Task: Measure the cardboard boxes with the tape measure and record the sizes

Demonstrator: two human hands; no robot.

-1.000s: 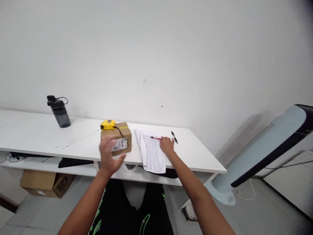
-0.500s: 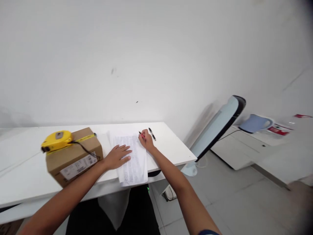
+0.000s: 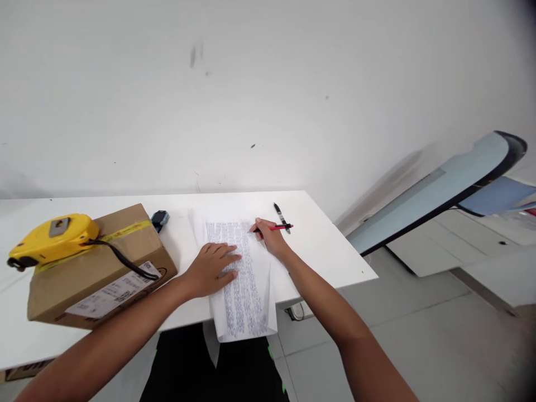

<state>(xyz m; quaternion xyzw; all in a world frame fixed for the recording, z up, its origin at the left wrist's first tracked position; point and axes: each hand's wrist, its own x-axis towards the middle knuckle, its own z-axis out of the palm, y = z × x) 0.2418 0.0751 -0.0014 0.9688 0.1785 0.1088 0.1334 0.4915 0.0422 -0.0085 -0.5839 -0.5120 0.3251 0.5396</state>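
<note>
Under my left hand [image 3: 211, 269] lies a sheet of paper [image 3: 245, 301] covered in rows of blue handwriting; that hand is flat on it with the fingers spread. My right hand [image 3: 268, 235] pinches a red and black pen [image 3: 280, 227], its tip at the upper right part of the writing. The sheet's lower end hangs over the front edge of the white table [image 3: 322, 262]. A second pen [image 3: 282, 216], black with a clear section, rests on the table just beyond my right hand.
Left of the paper stands a cardboard box [image 3: 125, 220] with a yellow tape measure [image 3: 58, 237] on top. Behind the box is a small dark blue device [image 3: 159, 219]. A pale blue board with a black edge [image 3: 435, 192] leans at the right, beyond the table's end.
The view has shifted closer to the table. My right hand has turned so the red pen now points out to the right. My left hand stays flat on the paper.
</note>
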